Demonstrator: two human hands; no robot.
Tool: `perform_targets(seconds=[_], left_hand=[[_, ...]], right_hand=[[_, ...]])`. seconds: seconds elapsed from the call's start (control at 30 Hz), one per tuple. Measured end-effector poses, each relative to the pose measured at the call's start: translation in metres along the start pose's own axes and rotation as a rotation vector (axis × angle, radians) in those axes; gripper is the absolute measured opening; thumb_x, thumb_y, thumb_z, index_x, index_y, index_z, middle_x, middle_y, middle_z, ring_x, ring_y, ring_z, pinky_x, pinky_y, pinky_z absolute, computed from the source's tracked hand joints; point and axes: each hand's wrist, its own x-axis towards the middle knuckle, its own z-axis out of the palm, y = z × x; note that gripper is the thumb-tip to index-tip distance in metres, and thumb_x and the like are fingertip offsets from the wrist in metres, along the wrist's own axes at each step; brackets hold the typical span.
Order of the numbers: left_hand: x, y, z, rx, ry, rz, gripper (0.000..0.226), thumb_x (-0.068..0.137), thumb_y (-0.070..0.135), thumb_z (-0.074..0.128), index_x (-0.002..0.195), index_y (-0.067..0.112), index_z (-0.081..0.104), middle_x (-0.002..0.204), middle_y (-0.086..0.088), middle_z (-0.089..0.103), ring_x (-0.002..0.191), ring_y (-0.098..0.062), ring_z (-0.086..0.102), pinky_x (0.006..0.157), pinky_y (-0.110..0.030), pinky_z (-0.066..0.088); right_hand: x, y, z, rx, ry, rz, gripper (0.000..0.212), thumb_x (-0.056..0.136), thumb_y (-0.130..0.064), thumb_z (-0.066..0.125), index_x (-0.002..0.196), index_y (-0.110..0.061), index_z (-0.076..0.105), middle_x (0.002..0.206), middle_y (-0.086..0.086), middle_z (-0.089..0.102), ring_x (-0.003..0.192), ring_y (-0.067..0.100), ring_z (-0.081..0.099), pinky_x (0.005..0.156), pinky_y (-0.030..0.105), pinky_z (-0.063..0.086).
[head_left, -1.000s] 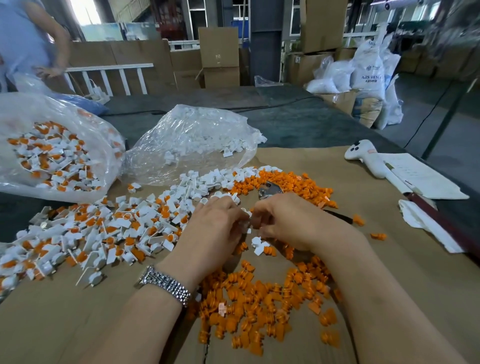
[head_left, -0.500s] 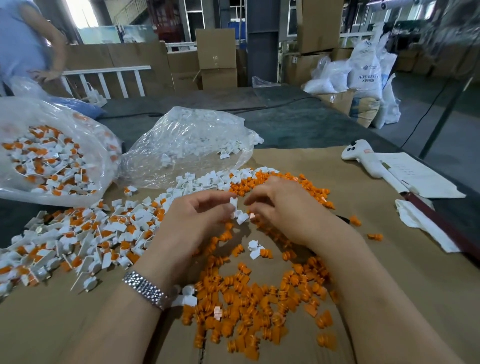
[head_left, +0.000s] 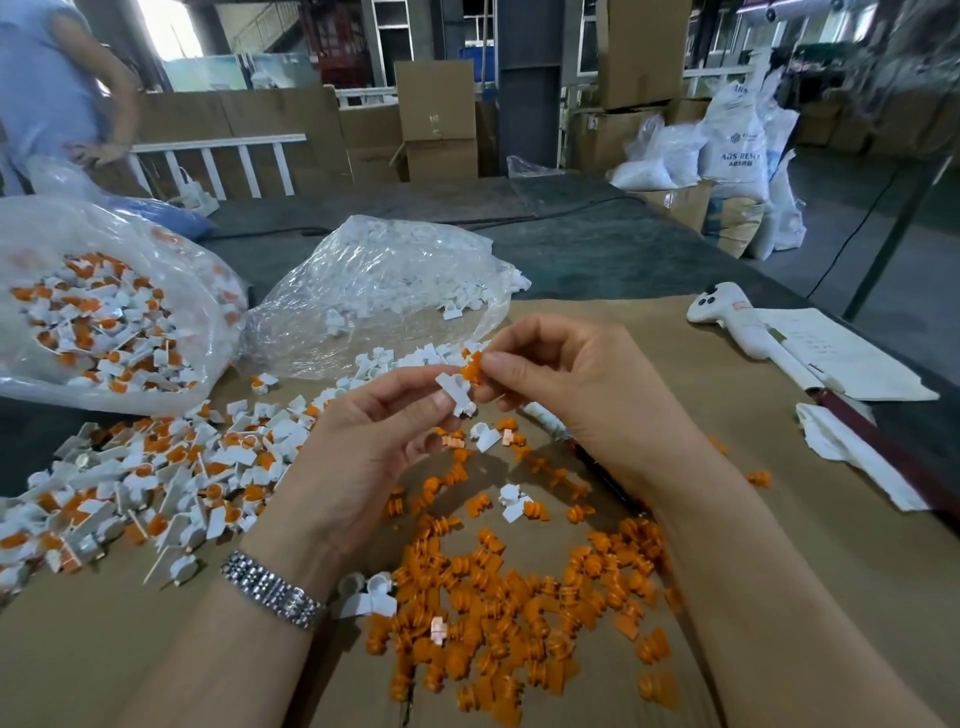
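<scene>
My table (head_left: 597, 249), dark grey, with a brown cardboard sheet (head_left: 810, 545) laid before me. On it: loose orange plugs (head_left: 519, 597), a heap of white-and-orange pieces (head_left: 156, 478), a bag of white clips (head_left: 374, 291), a bag of assembled pieces (head_left: 104, 322), a white controller (head_left: 727, 317) and paper sheets (head_left: 841, 358).

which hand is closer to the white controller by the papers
Right. The right hand sits left of the white controller, pinching an orange plug; the left hand is farther left, holding a white piece.

Bright, even daylight. A window (head_left: 169, 26) at the top left is blown out, and glare streaks the clear bag (head_left: 374, 291). The left hand (head_left: 363, 457) and right hand (head_left: 576, 395) cast faint shadows on the bench (head_left: 779, 545). The white piece (head_left: 456, 393) and orange piece (head_left: 472, 370) look sharp. The bench's near corners smear, and far lines bow.
</scene>
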Motion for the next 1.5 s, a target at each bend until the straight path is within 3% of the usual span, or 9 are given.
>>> perform_targets(seconds=[0.43,0.7,0.8,0.93,1.03,1.23,1.4,1.5], left_hand=[[-0.003,0.002,0.003,0.039,0.049,0.059,0.041,0.075,0.025,0.083,0.112,0.008,0.078,0.094,-0.008,0.075,0.084,-0.015,0.069,0.068,-0.02,0.054],[-0.005,0.001,0.01,0.044,0.058,0.118,0.032,0.081,0.023,0.082,0.11,0.011,0.078,0.101,-0.013,0.077,0.089,-0.021,0.071,0.069,-0.023,0.053],[-0.006,0.003,0.01,0.04,0.078,0.12,0.031,0.079,0.023,0.083,0.108,0.013,0.08,0.103,-0.013,0.077,0.091,-0.02,0.072,0.069,-0.022,0.054],[-0.007,0.003,0.012,-0.03,0.049,0.071,0.027,0.078,0.014,0.077,0.104,0.011,0.081,0.098,-0.012,0.077,0.086,-0.017,0.072,0.067,-0.022,0.055],[-0.007,0.005,0.013,-0.059,0.044,0.049,0.026,0.079,0.009,0.078,0.104,0.011,0.079,0.088,-0.01,0.075,0.081,-0.018,0.072,0.07,-0.024,0.059],[-0.008,0.007,0.018,-0.09,0.074,0.04,0.024,0.073,0.017,0.089,0.091,0.009,0.076,0.093,-0.017,0.075,0.087,-0.026,0.074,0.08,-0.03,0.061],[-0.007,0.007,0.02,-0.061,0.197,0.064,0.02,0.071,0.012,0.081,0.087,0.003,0.072,0.08,-0.012,0.075,0.074,-0.02,0.074,0.064,-0.023,0.058],[-0.007,0.008,0.019,-0.071,0.226,0.048,0.015,0.071,0.012,0.08,0.083,0.007,0.073,0.081,-0.013,0.075,0.076,-0.022,0.076,0.058,-0.021,0.056]], right_hand=[[-0.002,0.003,0.016,-0.317,0.11,-0.134,0.004,0.091,-0.021,0.074,0.091,-0.019,0.07,0.079,-0.008,0.069,0.071,0.008,0.065,0.065,0.021,0.055],[-0.001,0.006,0.031,-0.246,0.224,-0.097,0.01,0.089,-0.018,0.073,0.084,-0.015,0.065,0.068,-0.005,0.067,0.058,0.004,0.061,0.056,0.02,0.05],[-0.001,0.004,0.031,-0.246,0.181,-0.077,0.009,0.091,-0.018,0.072,0.088,-0.012,0.066,0.074,-0.001,0.069,0.065,0.009,0.064,0.061,0.027,0.055],[-0.001,0.001,0.025,-0.22,0.112,-0.028,0.008,0.09,-0.015,0.074,0.088,-0.011,0.067,0.074,0.0,0.069,0.062,0.007,0.061,0.059,0.022,0.053],[-0.001,0.002,0.026,-0.238,0.133,-0.021,0.008,0.089,-0.015,0.074,0.086,-0.012,0.066,0.07,-0.004,0.068,0.059,0.003,0.058,0.057,0.019,0.049],[0.0,0.007,0.032,-0.394,0.196,-0.089,0.01,0.089,-0.017,0.073,0.086,-0.015,0.064,0.069,-0.011,0.063,0.061,0.001,0.059,0.057,0.012,0.044],[-0.001,0.007,0.031,-0.374,0.1,-0.071,0.01,0.09,-0.015,0.073,0.092,-0.019,0.064,0.075,-0.008,0.068,0.07,0.006,0.068,0.063,0.017,0.053],[0.0,0.005,0.026,-0.333,0.02,-0.029,0.015,0.09,-0.009,0.071,0.099,-0.018,0.062,0.087,-0.004,0.07,0.077,0.008,0.072,0.068,0.024,0.057]])
